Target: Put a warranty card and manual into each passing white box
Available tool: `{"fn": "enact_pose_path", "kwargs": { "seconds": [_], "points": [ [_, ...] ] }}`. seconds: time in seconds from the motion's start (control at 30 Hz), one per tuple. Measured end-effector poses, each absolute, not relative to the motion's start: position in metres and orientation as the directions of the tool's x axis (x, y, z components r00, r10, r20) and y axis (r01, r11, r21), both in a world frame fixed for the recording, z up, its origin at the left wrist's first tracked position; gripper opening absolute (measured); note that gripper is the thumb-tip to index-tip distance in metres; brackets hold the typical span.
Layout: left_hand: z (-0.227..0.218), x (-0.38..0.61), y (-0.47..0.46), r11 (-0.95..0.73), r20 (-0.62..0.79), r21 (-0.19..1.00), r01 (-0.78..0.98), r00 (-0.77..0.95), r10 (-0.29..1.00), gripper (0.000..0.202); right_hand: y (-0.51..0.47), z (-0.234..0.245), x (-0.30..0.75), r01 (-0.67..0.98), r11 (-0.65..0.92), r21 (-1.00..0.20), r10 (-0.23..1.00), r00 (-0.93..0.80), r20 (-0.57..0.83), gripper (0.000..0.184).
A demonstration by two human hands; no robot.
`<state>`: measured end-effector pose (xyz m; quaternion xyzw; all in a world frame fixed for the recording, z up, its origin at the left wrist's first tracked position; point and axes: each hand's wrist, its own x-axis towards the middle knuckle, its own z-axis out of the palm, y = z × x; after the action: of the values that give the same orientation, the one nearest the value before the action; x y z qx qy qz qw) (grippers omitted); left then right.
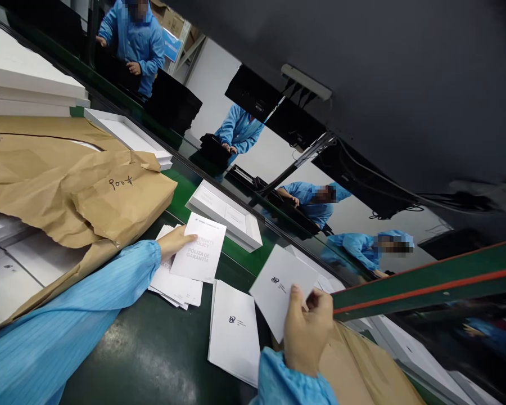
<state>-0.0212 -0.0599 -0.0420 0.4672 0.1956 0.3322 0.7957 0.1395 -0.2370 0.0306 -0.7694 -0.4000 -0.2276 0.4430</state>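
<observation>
My left hand (175, 243) pinches the corner of a white warranty leaflet (200, 253), lifted over a loose pile of similar leaflets (175, 286). Closed on a white booklet (280, 281) with a small black logo is my right hand (306, 326); some of its fingers are hidden behind. Between the two hands a neat stack of white booklets (234, 332) with the same logo lies on the dark green table (152, 354). Just beyond the left hand stands an open white box (227, 214) with printed papers inside.
At left a torn brown paper package (122, 191) holds more printed papers. Behind it are white box stacks (21, 67) and another white tray (129, 135). A green beam with a red stripe (430, 278) juts in at right, over brown paper (358, 365). Several co-workers in blue sit opposite.
</observation>
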Motion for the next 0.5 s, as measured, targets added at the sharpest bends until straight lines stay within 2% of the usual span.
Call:
{"fn": "enact_pose_path", "kwargs": {
  "seconds": [0.1, 0.2, 0.3, 0.4, 0.5],
  "points": [
    [-0.038, -0.015, -0.071, 0.342, 0.079, 0.861, -0.376, 0.764, 0.640, 0.041, -0.206, 0.027, 0.106, 0.948, -0.148, -0.283, 0.502, 0.318, 0.804, 0.012],
    [-0.033, -0.011, -0.080, 0.292, 0.200, 0.862, -0.415, 0.807, 0.556, 0.043, -0.178, 0.009, 0.085, 0.981, -0.061, -0.182, 0.686, 0.174, 0.707, 0.014],
    [-0.031, -0.011, -0.081, 0.247, 0.264, 0.852, -0.461, 0.787, 0.558, 0.048, -0.168, -0.007, 0.080, 0.989, 0.020, -0.147, 0.790, 0.075, 0.609, 0.026],
    [-0.035, -0.010, -0.077, 0.244, 0.211, 0.851, -0.465, 0.727, 0.653, 0.049, -0.173, -0.011, 0.087, 0.985, 0.085, -0.152, 0.843, 0.010, 0.538, 0.033],
    [-0.041, -0.009, -0.075, 0.260, 0.163, 0.855, -0.450, 0.707, 0.689, 0.048, -0.178, -0.010, 0.095, 0.983, 0.102, -0.153, 0.859, -0.009, 0.513, 0.030]
  ]
}}
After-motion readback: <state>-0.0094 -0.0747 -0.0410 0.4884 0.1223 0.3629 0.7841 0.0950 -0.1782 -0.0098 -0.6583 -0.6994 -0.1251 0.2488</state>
